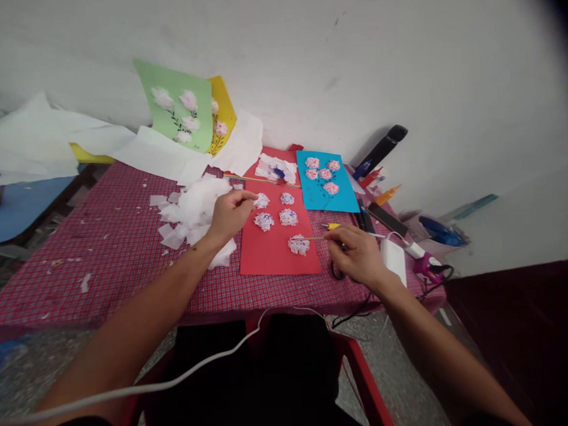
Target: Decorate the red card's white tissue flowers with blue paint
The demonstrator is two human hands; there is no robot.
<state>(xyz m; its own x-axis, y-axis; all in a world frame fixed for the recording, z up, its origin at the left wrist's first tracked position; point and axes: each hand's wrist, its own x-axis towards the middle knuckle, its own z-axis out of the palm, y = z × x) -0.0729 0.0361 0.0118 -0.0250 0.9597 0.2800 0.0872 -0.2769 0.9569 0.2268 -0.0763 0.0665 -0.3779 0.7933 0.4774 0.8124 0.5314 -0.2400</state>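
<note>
A red sheet of paper [271, 257] lies on the table with several crumpled white tissue flowers on it, speckled purple-blue. My right hand [355, 251] is closed around a thin stick [313, 239]. The stick's far end lies over the lowest tissue flower [299, 246]. My left hand [232, 211] has its fingers pressed together at the edge of the upper left flower [262, 201]; what they hold, if anything, cannot be made out. Left of the red sheet is a heap of white tissue squares [195, 207], partly behind my left hand.
A blue card [330, 196] with pink-white flowers lies at the back right, near a black cylinder [379, 150]. A green card [169, 117] leans on the wall. Beside my right arm are a white box [394, 262] and a purple plug adapter [428, 269]. A white cable [191, 374] crosses my lap.
</note>
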